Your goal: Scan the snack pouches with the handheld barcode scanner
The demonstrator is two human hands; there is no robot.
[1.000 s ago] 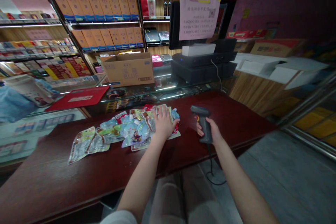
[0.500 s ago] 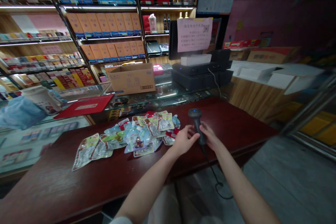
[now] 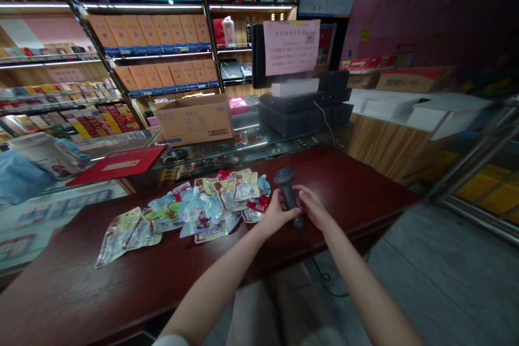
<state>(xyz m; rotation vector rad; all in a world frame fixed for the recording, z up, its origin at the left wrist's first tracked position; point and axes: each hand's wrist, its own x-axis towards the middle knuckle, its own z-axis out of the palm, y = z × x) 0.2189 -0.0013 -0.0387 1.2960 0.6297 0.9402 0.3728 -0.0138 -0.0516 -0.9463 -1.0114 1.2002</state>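
A black handheld barcode scanner [image 3: 287,193] is held upright over the front part of the dark red table, its head up and its cable hanging from the handle. My left hand [image 3: 276,215] is closed around the handle, thumb across the front. Just to the right of the handle is my right hand [image 3: 313,208], its fingers loosely bent and apart; whether a fingertip still touches the scanner is hard to see. Left of my hands lies a pile of shiny snack packets [image 3: 211,205], green, blue and red, spread across the table [image 3: 162,286].
Behind the table, a glass counter carries an open cardboard box [image 3: 192,121], a red folder [image 3: 119,165] and a black cash register [image 3: 304,111] with a paper sign [image 3: 291,47]. Shelves of boxed goods [image 3: 150,32] stand behind. A metal railing [image 3: 478,157] is at the right.
The scanner has shifted slightly left and tilted within my left hand. My right hand's fingers have loosened from the handle. The whole view has swung a little to the right.
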